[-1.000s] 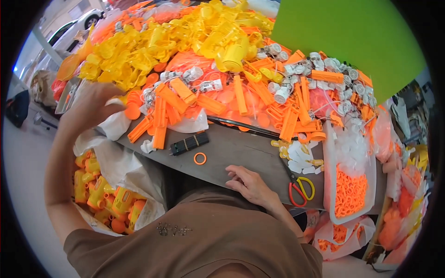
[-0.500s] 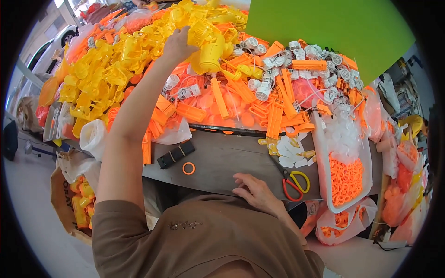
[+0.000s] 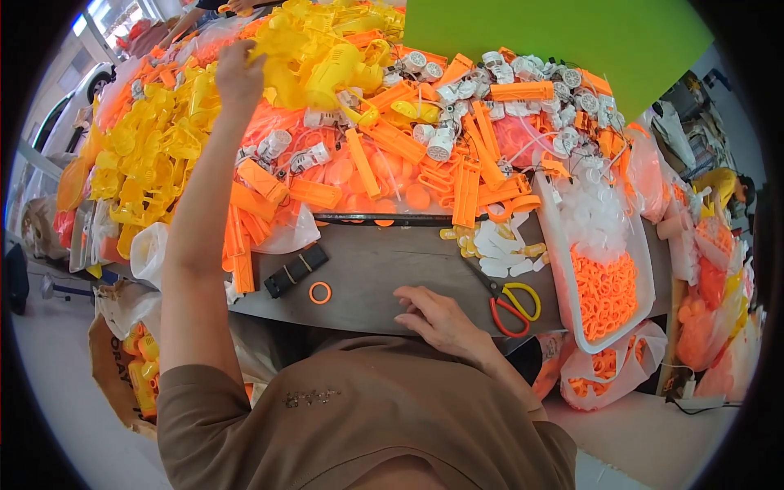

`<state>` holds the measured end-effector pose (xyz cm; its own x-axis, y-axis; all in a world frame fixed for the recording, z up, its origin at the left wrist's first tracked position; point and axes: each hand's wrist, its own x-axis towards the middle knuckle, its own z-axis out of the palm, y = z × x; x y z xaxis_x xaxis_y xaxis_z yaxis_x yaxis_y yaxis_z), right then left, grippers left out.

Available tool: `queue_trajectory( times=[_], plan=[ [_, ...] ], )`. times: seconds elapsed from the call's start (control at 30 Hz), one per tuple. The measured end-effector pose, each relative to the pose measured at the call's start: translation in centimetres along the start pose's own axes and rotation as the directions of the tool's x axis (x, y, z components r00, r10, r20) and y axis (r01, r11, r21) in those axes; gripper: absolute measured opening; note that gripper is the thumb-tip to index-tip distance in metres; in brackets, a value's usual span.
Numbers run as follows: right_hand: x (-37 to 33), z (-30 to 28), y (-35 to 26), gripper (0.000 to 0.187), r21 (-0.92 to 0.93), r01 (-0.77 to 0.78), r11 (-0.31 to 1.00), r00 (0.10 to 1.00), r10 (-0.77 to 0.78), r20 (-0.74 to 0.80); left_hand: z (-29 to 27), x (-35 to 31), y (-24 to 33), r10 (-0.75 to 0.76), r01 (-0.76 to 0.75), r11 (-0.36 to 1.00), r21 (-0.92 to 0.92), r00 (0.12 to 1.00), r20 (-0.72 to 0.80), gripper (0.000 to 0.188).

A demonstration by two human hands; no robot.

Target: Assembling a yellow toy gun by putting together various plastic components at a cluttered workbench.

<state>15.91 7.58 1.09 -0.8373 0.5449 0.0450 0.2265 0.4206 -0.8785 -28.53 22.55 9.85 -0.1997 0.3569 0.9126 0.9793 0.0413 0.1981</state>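
Observation:
My left hand reaches far over the heap of parts, its fingers closed on a yellow plastic part that is smeared by motion, so its exact shape is unclear. Just right of it a yellow plastic housing lies on top of the pile. More yellow housings spread out to the left. My right hand rests at the table's near edge, fingers loosely apart and nothing in them. To its right lie scissors with one red and one yellow handle. An orange ring sits on the grey tabletop.
A black banded block lies near the ring. Orange strips and white motor-like parts with wires fill the back. A white tray at right holds orange rings and clear pieces. A green panel stands behind. Another person's arm shows far left.
My left hand has moved left and farther away with the yellow part, off the yellow housing. The view has shifted a little; my right hand stays at the table edge.

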Motion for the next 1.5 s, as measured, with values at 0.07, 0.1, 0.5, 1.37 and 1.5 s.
queue_trajectory(
  times=[0.07,0.1,0.5,1.37,1.5],
  plan=[
    [-0.2,-0.1,-0.1,0.035,-0.015,-0.001,1.000,1.000,0.001,-0.018,-2.3,1.4,1.5,0.098,-0.100,0.995,-0.008,0.990,-0.101,0.027],
    [-0.3,-0.1,-0.1,0.036,-0.030,0.007,1.000,1.000,-0.008,-0.030,-3.8,1.8,2.7,0.149,-0.154,0.988,-0.020,0.976,-0.158,0.026],
    [-2.5,-3.6,-1.3,0.030,0.064,0.141,0.988,0.831,-0.083,-0.551,-14.7,-17.8,19.3,0.221,0.725,0.548,-0.417,0.355,0.908,0.029],
    [0.7,-1.0,2.1,0.041,-0.612,-0.173,0.771,0.874,-0.167,-0.457,-10.4,-20.6,19.1,0.333,0.250,0.726,-0.641,0.687,0.645,0.033],
    [7.0,-7.7,1.9,0.041,-0.632,-0.086,0.770,0.757,-0.362,-0.544,-9.7,-22.8,18.7,0.262,0.340,0.705,-0.622,0.691,0.674,0.033]
  ],
)
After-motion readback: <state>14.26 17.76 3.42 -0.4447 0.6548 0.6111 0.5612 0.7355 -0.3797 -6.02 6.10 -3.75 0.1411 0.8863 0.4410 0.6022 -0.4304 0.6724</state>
